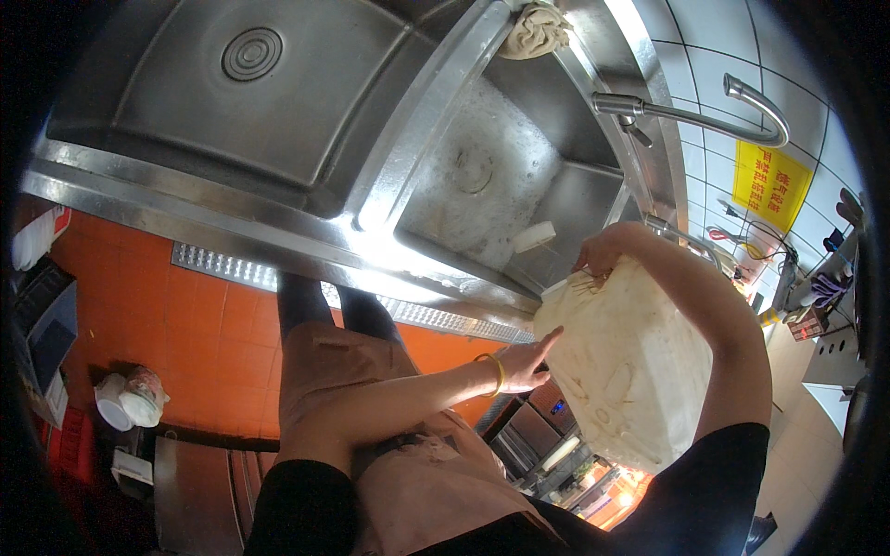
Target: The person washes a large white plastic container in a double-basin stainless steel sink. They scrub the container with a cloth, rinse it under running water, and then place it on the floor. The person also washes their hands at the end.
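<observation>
A large off-white plastic container (626, 368), stained brown, is tilted by the right end of the sink's front rim. My right hand (608, 254) is curled over its upper edge. Thin brownish strands (591, 281) show under those fingers; what they belong to is unclear. My left hand (525, 365), with a yellow bracelet (499, 375) at the wrist, is at the container's left edge. Its index finger stretches over the plastic and the lower fingers are bent; whether they grip is hidden. Foamy water covers the floor of the right sink basin (584, 191), where a small white block-like piece (534, 237) lies.
A second steel basin (250, 132) with a round drain adjoins on the left. A crumpled cloth (535, 31) lies at the divider's far end. The faucet (695, 118) points towards the tiled wall (723, 69). White containers (132, 399) stand on the orange floor (195, 333).
</observation>
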Demonstrator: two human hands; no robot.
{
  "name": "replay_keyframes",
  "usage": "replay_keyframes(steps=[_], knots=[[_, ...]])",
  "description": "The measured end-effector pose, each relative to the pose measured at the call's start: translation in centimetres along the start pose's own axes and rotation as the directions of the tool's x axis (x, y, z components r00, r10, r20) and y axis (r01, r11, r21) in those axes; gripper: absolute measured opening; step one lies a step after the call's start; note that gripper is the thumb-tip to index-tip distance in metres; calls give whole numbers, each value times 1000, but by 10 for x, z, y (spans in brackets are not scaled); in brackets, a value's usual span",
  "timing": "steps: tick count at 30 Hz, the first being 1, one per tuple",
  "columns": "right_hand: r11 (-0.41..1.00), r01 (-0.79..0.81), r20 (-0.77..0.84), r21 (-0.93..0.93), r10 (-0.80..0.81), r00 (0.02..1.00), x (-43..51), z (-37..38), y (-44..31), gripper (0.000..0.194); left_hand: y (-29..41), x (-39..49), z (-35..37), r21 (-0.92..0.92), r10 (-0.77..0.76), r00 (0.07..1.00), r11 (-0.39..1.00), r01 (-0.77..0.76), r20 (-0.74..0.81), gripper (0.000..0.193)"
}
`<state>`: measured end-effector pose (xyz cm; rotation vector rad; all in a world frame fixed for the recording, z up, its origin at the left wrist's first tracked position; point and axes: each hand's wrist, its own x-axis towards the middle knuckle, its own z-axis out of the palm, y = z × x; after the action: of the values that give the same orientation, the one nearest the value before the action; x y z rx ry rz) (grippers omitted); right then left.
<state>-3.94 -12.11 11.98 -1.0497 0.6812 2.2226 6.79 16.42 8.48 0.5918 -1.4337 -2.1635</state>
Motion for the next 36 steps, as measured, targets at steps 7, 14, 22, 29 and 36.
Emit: replay_keyframes(steps=[7, 14, 22, 29, 36], knots=[[994, -43, 41, 105, 39, 998, 10, 10, 7, 76, -8, 5, -1, -20, 36, 995, 999, -38, -94, 88], [994, 72, -181, -85, -87, 980, -20, 43, 1, 68, -22, 13, -24, -353, -174, 928, 934, 50, -330, 67], [922, 98, -718, 374, 221, 660, -62, 195, -12, 72, -15, 16, -28, 88, 112, 835, 993, -76, -538, 69], [877, 219, -880, 429, 351, 318, -72, 341, -90, 79, 21, -3, 24, 569, 500, 764, 793, -216, -407, 74], [778, 532, -888, 335, 449, -97, -2, 472, -159, 80, 52, -54, 91, 777, 648, 724, 573, -259, -237, 42]])
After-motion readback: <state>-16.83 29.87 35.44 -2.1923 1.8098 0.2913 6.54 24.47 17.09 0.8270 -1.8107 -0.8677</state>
